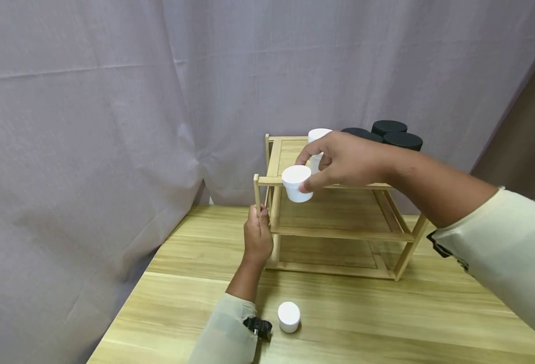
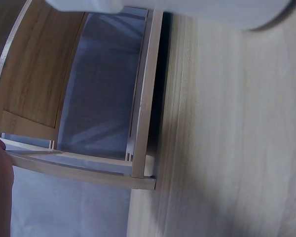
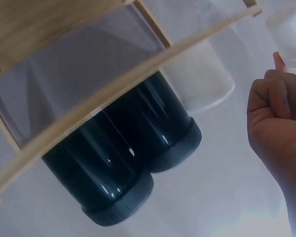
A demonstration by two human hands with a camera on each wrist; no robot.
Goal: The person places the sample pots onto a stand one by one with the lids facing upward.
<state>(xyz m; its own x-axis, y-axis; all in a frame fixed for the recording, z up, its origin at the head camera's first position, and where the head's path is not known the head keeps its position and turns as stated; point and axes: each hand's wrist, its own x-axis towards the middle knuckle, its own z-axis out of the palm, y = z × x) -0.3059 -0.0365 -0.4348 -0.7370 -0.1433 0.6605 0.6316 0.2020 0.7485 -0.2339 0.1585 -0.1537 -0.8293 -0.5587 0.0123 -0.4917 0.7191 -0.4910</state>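
Between thumb and fingers, my right hand (image 1: 351, 159) pinches a small white lidded jar (image 1: 297, 189) just in front of the top shelf's left end. The right wrist view shows this white jar near its upper right corner. My left hand (image 1: 258, 236) grips the left front post of a wooden shelf rack (image 1: 340, 233). On the top shelf, a larger white jar (image 1: 318, 134) is partly hidden behind my right hand. Black-lidded jars (image 1: 389, 126) stand to its right, dark and glossy in the right wrist view.
A second small white jar (image 1: 288, 317) stands on the wooden table (image 1: 363, 318) in front of the rack, close to my left wrist. Behind the rack hangs a grey curtain (image 1: 231, 76). The table's left edge runs diagonally beside the curtain.
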